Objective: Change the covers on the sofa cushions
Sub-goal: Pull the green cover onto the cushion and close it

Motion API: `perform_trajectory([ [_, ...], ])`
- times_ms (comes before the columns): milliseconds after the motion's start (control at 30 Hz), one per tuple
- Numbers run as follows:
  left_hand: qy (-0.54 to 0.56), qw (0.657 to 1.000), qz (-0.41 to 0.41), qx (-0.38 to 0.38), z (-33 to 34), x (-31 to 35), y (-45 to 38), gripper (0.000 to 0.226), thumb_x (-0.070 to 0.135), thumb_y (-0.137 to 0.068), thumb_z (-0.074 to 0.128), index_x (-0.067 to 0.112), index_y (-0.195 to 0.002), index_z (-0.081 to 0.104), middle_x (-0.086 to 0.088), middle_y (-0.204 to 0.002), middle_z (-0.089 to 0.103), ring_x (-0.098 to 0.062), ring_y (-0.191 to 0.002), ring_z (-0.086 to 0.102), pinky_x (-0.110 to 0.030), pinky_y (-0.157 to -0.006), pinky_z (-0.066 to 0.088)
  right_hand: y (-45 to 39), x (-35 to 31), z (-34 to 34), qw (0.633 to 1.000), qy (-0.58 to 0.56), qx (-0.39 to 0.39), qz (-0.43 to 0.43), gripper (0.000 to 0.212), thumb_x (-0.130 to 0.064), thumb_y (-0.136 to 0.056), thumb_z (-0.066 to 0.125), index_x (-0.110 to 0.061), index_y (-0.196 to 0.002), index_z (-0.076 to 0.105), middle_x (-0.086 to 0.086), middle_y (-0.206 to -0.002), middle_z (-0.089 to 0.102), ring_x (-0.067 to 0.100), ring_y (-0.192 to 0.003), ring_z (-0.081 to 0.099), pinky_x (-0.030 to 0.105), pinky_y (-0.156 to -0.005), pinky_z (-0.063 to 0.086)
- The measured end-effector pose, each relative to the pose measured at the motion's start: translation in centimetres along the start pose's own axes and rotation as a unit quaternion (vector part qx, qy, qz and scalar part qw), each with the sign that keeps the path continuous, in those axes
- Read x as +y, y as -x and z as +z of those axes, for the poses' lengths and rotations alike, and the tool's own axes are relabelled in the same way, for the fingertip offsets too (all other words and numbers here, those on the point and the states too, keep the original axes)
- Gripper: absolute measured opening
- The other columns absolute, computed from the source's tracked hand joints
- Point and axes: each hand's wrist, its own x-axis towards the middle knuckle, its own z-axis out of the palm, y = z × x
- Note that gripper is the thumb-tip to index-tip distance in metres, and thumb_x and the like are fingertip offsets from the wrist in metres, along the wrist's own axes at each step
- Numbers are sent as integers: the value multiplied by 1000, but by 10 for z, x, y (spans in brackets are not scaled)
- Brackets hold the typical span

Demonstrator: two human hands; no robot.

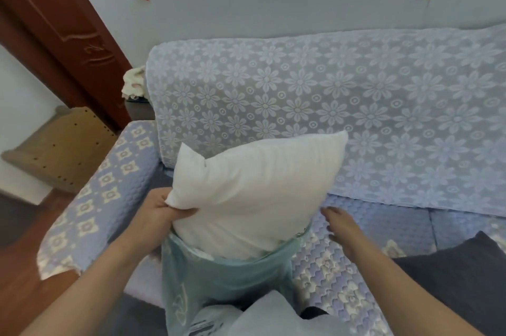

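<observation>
The left hand (158, 212) pinches the white cushion's (254, 193) corner to steer it at the green cover's (219, 275) mouth just below; the right hand (342, 226), beside it, is spread, empty.

Matt white cloth cushion insert (254, 193); slightly shiny teal fabric cover (227, 278); quilted sofa (342, 261); glossy wooden door (63, 32)

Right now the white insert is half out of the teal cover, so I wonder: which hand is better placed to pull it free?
Probably the left hand: it already grips the white insert's corner. The right hand is open beside the teal cover, holding nothing.
</observation>
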Motion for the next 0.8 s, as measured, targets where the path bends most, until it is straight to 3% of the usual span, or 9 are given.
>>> perform_trajectory([
  [67,10,1000,-2,-19,-3,-1,4,51,41,-36,94,19,-80,84,-7,-92,79,-21,-87,76,-28,-71,59,-8,12,19,995,-67,-75,16,29,-40,-99,56,-24,-123,57,-4,-124,59,23,-118,56,45,-99,49],
  [133,19,1000,-15,-16,-6,0,10,38,23,-35,79,19,-73,83,-4,-85,79,-17,-80,75,-26,-65,59,-9,10,33,995,-51,-88,-14,24,-29,-98,54,-26,-121,62,-4,-118,66,19,-111,60,44,-94,52],
  [233,32,999,-39,-2,-15,-1,18,40,20,-33,69,18,-70,83,-5,-81,78,-19,-78,74,-28,-64,59,-13,10,47,975,189,-60,-101,19,-3,-95,47,-6,-101,64,5,-100,64,19,-90,56,38,-81,45],
  [333,21,999,-44,14,-27,-5,25,38,22,-36,67,22,-70,83,-3,-80,78,-16,-79,74,-27,-66,59,-16,16,46,880,449,-16,-156,27,-11,-94,56,1,-117,64,17,-119,65,31,-113,59,33,-87,42],
  [400,6,999,-37,32,-30,-3,30,31,14,-41,65,26,-64,82,1,-72,76,-10,-71,73,-21,-60,56,-17,9,39,854,490,59,-165,21,-15,-95,56,-4,-109,66,18,-116,67,34,-113,61,32,-81,41],
  [467,-12,999,-35,34,-30,-2,32,38,3,-54,55,30,-61,81,4,-69,75,-7,-68,72,-18,-58,54,-19,-9,29,848,479,108,-198,14,-8,-94,52,-8,-83,59,18,-99,68,38,-104,64,34,-73,39],
  [567,-32,997,-40,51,-35,-5,27,43,4,-59,52,34,-65,81,6,-73,77,-8,-72,73,-19,-61,56,-17,-31,21,870,415,125,-235,33,4,-87,54,-10,-61,39,16,-72,58,40,-85,63,36,-64,35],
  [700,-17,980,19,199,-43,8,6,30,-1,-67,56,18,-81,74,8,-80,76,-9,-77,72,-31,-73,56,26,-79,14,953,170,108,-227,20,7,-81,58,-4,-65,55,19,-66,63,26,-63,59,34,-59,47],
  [800,68,949,86,295,-42,46,-29,33,-5,-84,41,19,-75,61,17,-65,67,-1,-65,62,-20,-64,50,64,-139,-6,945,78,127,-291,22,-5,-91,49,-4,-79,68,20,-75,68,29,-63,63,40,-56,57],
])
